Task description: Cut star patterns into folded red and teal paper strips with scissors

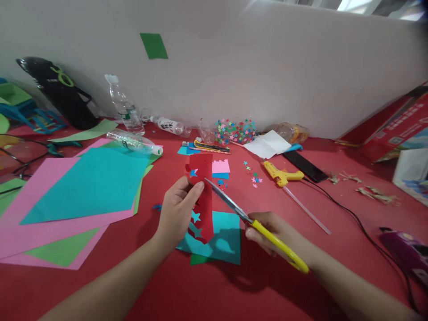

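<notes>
My left hand (179, 205) pinches a strip of red paper (206, 209) between thumb and fingers, holding it above the table. Star-shaped holes are punched through the strip. Closed around yellow-handled scissors (279, 245), my right hand (272, 229) is to the right of the paper. The blade tips point up and left and reach the strip's right side near my left thumb. Whether they touch the paper I cannot tell. Beneath the strip lies a teal sheet (229, 243) on a green one. Small pink (220, 166) and blue paper pieces lie just behind.
Loose paper stars (255, 179) and a yellow glue gun (281, 174) with its cord lie to the right, near a black phone (306, 166). Large coloured sheets (90, 183) cover the left. Plastic bottles (125, 109) and a yellow cutter knife (210, 146) are along the back.
</notes>
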A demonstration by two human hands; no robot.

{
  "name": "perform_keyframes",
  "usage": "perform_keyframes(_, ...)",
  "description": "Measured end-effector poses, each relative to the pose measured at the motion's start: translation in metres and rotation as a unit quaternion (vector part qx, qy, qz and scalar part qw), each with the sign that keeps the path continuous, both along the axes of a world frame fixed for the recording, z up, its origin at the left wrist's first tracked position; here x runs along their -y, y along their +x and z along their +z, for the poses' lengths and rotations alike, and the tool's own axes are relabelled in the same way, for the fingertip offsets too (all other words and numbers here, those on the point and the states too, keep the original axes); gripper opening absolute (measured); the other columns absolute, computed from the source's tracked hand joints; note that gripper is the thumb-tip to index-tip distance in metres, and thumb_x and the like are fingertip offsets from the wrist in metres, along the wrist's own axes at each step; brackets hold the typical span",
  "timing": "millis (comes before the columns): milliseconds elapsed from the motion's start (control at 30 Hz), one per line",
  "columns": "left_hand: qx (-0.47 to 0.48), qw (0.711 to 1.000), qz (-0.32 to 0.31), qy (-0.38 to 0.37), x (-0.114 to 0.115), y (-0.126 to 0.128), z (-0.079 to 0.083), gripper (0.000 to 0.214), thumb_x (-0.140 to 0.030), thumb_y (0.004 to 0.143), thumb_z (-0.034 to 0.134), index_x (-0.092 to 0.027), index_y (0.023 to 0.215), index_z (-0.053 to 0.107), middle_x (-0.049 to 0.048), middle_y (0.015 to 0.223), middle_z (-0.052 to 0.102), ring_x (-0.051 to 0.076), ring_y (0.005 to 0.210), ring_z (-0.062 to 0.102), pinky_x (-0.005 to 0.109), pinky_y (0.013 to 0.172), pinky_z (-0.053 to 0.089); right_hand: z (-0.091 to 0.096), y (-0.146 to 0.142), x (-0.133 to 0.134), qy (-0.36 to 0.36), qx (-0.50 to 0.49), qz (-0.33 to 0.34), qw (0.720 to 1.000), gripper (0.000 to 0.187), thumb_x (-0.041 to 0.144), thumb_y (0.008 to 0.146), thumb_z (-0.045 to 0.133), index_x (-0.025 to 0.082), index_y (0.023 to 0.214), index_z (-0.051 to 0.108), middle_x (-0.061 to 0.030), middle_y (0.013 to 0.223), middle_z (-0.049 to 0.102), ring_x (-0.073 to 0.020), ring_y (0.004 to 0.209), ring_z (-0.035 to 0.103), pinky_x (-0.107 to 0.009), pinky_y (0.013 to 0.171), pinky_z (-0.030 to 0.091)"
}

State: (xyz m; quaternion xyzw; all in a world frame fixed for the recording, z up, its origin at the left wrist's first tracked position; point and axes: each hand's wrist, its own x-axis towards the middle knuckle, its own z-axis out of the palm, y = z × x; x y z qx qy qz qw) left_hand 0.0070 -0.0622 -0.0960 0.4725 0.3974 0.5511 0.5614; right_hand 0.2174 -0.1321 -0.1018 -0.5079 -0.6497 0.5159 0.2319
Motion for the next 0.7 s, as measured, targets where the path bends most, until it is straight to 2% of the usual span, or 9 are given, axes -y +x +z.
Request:
perform_keyframes(300,-0.012,1.000,-0.005,0.006,-0.0006,-0.0014,0.0023,0.015,-0.029,0.079,0.065,-0.022,0.091,0.069,0.0008,0.082,0.073,0.018,0.071,0.067,0.026,0.063,0.052,-0.0083,0.0018,0.0024,-0.039,-0.046,-0.004,0.998,0.045,0.060,0.087,0.049,0.017,0.074,0.047,0.0078,0.048,0.039,-0.0056,0.038,0.035,-0.018,0.037,0.024)
perform_keyframes(533,-0.005,1.000,-0.006,-0.006,0.0007,-0.0010,0.0048,0.010,-0.031,0.079,0.065,-0.022,0.082,0.068,-0.0002,0.077,0.072,0.017,0.064,0.066,0.026,0.059,0.052,-0.0075,-0.0013,0.0052,-0.046,-0.052,-0.010,0.998,0.045,0.060,0.088,0.048,0.018,0.074,0.046,0.0083,0.048,0.038,-0.0053,0.038,0.032,-0.019,0.037,0.021)
perform_keyframes(700,0.003,1.000,0.003,-0.012,0.0013,-0.0004,0.0053,0.009,-0.031,0.078,0.066,-0.022,0.079,0.068,-0.0003,0.075,0.072,0.018,0.068,0.067,0.028,0.065,0.053,-0.0093,-0.0058,0.0072,-0.058,-0.066,-0.019,0.996,0.048,0.065,0.085,0.048,0.019,0.073,0.043,0.0091,0.047,0.035,-0.0050,0.038,0.030,-0.019,0.037,0.020)
